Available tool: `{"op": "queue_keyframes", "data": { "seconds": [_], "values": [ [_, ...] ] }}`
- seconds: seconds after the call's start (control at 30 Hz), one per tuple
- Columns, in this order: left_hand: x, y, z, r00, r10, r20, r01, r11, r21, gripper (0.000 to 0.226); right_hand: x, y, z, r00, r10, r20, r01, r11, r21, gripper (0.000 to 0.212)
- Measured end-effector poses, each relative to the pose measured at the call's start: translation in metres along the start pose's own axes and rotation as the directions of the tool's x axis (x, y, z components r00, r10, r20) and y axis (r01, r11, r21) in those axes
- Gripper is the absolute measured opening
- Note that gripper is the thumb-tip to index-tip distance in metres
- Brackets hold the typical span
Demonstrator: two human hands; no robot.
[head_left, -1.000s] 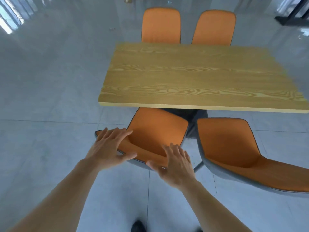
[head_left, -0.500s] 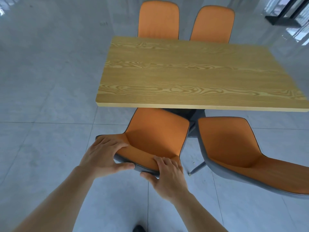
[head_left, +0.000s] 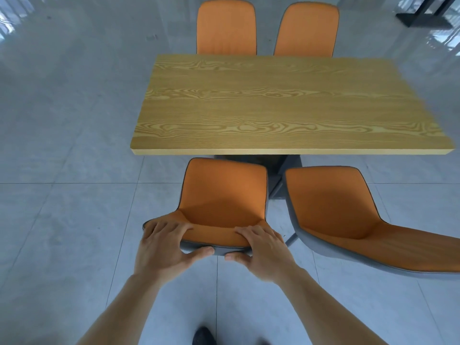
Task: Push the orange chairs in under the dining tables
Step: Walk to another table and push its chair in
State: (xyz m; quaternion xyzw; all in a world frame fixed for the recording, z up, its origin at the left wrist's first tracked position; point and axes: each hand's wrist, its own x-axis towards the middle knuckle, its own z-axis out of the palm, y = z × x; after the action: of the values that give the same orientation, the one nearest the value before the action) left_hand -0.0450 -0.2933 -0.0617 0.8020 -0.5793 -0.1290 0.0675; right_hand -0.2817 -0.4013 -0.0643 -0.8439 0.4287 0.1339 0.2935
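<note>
Orange upholstery under both hands in the head view: gripped the top edge of the near-left chair's (head_left: 224, 195) backrest. Left hand (head_left: 161, 247) closed over the left corner, fingers (head_left: 171, 229) curled onto the orange front face, thumb pressed against the grey outer shell beneath the rim. Right hand (head_left: 263, 252) clamped likewise over the right part of the same edge, fingers folded over the orange padding, thumb tucked under on the grey back, thumb tips of the two hands near each other but apart. Bare forearms reached in from the bottom of the frame. Stood just before the near long edge of the dining table (head_left: 268, 105), seat end of that chair reaching to the table's edge, whether under it hard to tell. Smooth, matte orange padding set in a moulded grey shell with a thin dark piping line, scooped and rounded at the corners. Rectangular tabletop of pale yellow wood with bold swirling grain, squared pale edge, dark base showing beneath. Sat to the right a second near chair (head_left: 348, 215) of the same make, turned askew, pulled out from the table. Tucked against the far edge two more orange chairs, far-left chair (head_left: 226, 26) and far-right chair (head_left: 307, 29), backs upright, faintly ribbed. Glossy grey floor tiles (head_left: 74, 220) with thin joints all around; dark shoe tip (head_left: 202, 336) at the bottom edge.
</note>
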Motion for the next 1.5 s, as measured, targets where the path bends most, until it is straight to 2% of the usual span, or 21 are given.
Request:
{"op": "queue_keyframes", "data": {
  "seconds": [0.47, 0.57, 0.7, 0.83, 1.2, 1.5],
  "values": [
    [-0.029, 0.058, 0.024, 0.997, -0.072, -0.009, 0.072, 0.997, -0.020, 0.086, -0.037, 0.045, -0.004, 0.996, -0.067, -0.064, 0.058, 0.990, -0.129, 0.086],
    [-0.028, 0.057, 0.021, 0.998, -0.064, 0.003, 0.063, 0.998, 0.009, 0.085, -0.039, 0.041, 0.001, 0.992, -0.075, -0.105, 0.063, 0.992, -0.111, 0.087],
    [-0.022, 0.050, 0.018, 0.998, -0.028, 0.061, 0.027, 1.000, 0.010, 0.088, -0.035, 0.039, 0.003, 0.993, -0.047, -0.108, 0.038, 0.996, -0.079, 0.100],
    [-0.020, 0.047, 0.017, 0.999, -0.012, 0.051, 0.012, 1.000, 0.005, 0.087, -0.030, 0.037, 0.006, 0.993, -0.035, -0.112, 0.023, 0.994, -0.108, 0.103],
    [-0.019, 0.041, 0.019, 1.000, -0.012, -0.006, 0.012, 1.000, -0.007, 0.092, -0.028, 0.031, 0.008, 0.992, -0.037, -0.125, 0.024, 0.994, -0.104, 0.099],
    [-0.015, 0.042, 0.022, 1.000, -0.015, 0.010, 0.014, 1.000, 0.018, 0.094, -0.027, 0.035, 0.003, 0.995, -0.033, -0.092, 0.025, 0.997, -0.079, 0.092]
  ]
}}
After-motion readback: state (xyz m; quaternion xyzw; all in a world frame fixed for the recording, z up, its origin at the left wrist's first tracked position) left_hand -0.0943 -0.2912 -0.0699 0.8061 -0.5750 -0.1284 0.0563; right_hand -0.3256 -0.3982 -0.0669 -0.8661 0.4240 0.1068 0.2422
